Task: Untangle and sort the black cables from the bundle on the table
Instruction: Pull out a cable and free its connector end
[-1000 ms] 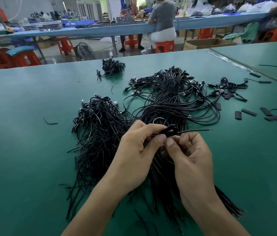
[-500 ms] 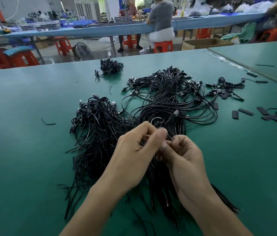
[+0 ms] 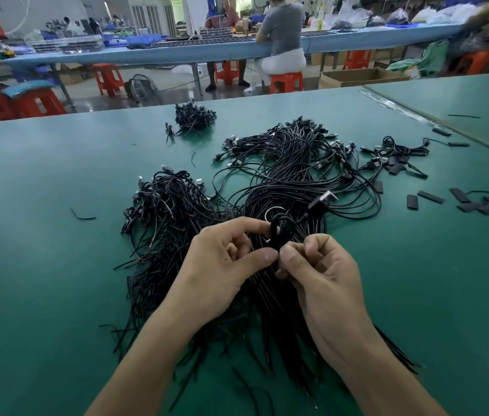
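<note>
Two big heaps on green table (image 3: 42, 265): tangled bundle (image 3: 291, 181) at centre, looser pile (image 3: 165, 205) just left, likely sorted-out strands. Both hands low over bundle's near end. Left hand (image 3: 225, 265) pinches looped cable (image 3: 279, 226) between thumb and forefinger. Right hand (image 3: 321, 271) pinches same loop from other side, thumbs almost meeting, probably to work knot loose with strand lifted off mass. Plug (image 3: 325, 198) sticks up to right, above bundle. Strands beneath could snag. Small clump (image 3: 193, 117) far off. Flat black strips (image 3: 426, 196) scattered right, well apart.
</note>
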